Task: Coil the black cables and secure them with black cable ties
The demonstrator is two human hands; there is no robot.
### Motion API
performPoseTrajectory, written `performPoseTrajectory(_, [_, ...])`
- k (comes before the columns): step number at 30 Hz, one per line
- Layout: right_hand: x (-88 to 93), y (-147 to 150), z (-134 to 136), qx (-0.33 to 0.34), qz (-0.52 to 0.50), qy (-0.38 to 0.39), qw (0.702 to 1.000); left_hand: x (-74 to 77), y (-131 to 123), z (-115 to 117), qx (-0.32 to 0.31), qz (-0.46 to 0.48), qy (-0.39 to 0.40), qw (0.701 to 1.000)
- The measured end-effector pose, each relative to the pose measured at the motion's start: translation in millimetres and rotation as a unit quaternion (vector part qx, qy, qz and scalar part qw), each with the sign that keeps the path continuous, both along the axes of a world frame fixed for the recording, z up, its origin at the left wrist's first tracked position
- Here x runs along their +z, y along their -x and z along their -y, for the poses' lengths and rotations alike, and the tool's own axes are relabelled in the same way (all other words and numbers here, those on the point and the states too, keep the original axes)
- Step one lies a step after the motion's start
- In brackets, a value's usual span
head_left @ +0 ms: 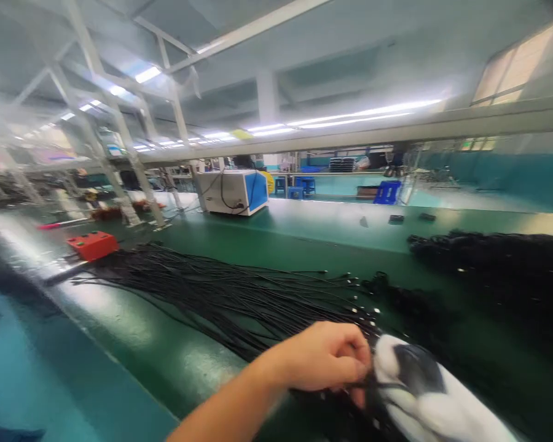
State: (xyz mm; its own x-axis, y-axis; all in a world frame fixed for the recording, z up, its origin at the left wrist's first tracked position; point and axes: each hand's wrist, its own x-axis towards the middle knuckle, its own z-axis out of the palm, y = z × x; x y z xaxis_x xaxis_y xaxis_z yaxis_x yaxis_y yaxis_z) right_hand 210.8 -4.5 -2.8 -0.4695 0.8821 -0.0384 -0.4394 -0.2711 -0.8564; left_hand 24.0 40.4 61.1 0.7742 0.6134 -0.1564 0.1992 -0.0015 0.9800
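Long black cables (230, 294) lie in a bundle along the green table, their small shiny ends towards the right. Over those ends my bare left hand (329, 356) is closed, thumb and fingertips pinched on a black cable. My right hand (415, 387), in a white glove with a dark patch, is just to its right. It is blurred, with its fingers curled around a dark cable that runs between the two hands. More cable parts below the hands are smeared by motion.
A red box (93, 245) with buttons is at the left end of the cables. Beyond them stands a white and blue machine (234, 191). Coiled black cables (498, 264) are heaped at the right. Metal posts rise at the left.
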Motion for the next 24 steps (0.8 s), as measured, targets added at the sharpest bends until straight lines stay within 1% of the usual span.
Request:
performPoseTrajectory(1, [5.0, 4.9, -1.5, -0.007, 0.011, -0.016, 1.0, 6.4, 3.7, -1.4, -0.005, -0.051, -0.066, 0.996])
performPoseTrajectory(2, [9.9, 9.8, -4.0, -0.021, 0.018, -0.038, 0.999, 11.8, 7.4, -2.4, -0.019, -0.083, -0.114, 0.99])
performPoseTrajectory(4, [18.7, 18.1, -11.1, -0.027, 0.042, -0.063, 0.997, 18.4, 14.2, -3.7, -0.052, -0.122, -0.168, 0.977])
performPoseTrajectory(5, [22.6, 20.8, -14.7, -0.059, 0.06, -0.065, 0.994, 19.6, 17.2, -4.2, -0.059, -0.137, -0.183, 0.972])
performPoseTrajectory(6, [26.2, 22.5, -17.8, -0.088, 0.082, -0.062, 0.991, 19.6, 19.7, -4.7, -0.054, -0.152, -0.198, 0.967])
performPoseTrajectory(8, [31.5, 23.8, -21.2, -0.135, 0.125, -0.048, 0.982, 16.8, 23.3, -6.5, -0.011, -0.177, -0.237, 0.955])
performPoseTrajectory(10, [32.2, 24.4, -21.5, -0.127, 0.164, -0.037, 0.977, 12.2, 24.8, -8.7, 0.046, -0.176, -0.261, 0.948])
performPoseTrajectory(12, [25.7, 26.4, -21.4, -0.095, 0.197, -0.045, 0.975, 7.4, 24.5, -10.0, 0.076, -0.154, -0.258, 0.951])
performPoseTrajectory(14, [11.5, 30.9, -23.6, -0.092, 0.226, -0.077, 0.967, 3.3, 22.4, -8.7, 0.075, -0.13, -0.241, 0.959])
performPoseTrajectory(15, [2.4, 33.9, -25.9, -0.106, 0.24, -0.098, 0.96, 1.7, 20.6, -7.0, 0.07, -0.127, -0.237, 0.961])
performPoseTrajectory(17, [-15.9, 40.9, -32.1, -0.156, 0.278, -0.127, 0.939, 0.1, 15.4, -2.4, 0.062, -0.147, -0.25, 0.955])
performPoseTrajectory(19, [-28.8, 47.0, -37.9, -0.191, 0.315, -0.135, 0.92, 0.7, 9.8, 0.6, 0.054, -0.195, -0.286, 0.937])
performPoseTrajectory(21, [-31.5, 50.4, -40.0, -0.197, 0.337, -0.133, 0.911, 2.5, 6.6, -1.5, 0.048, -0.244, -0.322, 0.913])
performPoseTrajectory(22, [-28.7, 50.7, -39.2, -0.196, 0.345, -0.135, 0.908, 3.2, 6.6, -5.1, 0.042, -0.259, -0.322, 0.91])
performPoseTrajectory(23, [-23.7, 50.1, -37.3, -0.194, 0.359, -0.143, 0.902, 3.3, 7.6, -10.1, 0.028, -0.263, -0.304, 0.915])
performPoseTrajectory(24, [-17.2, 48.8, -34.5, -0.198, 0.382, -0.155, 0.89, 2.6, 9.5, -16.0, 0.01, -0.257, -0.271, 0.927])
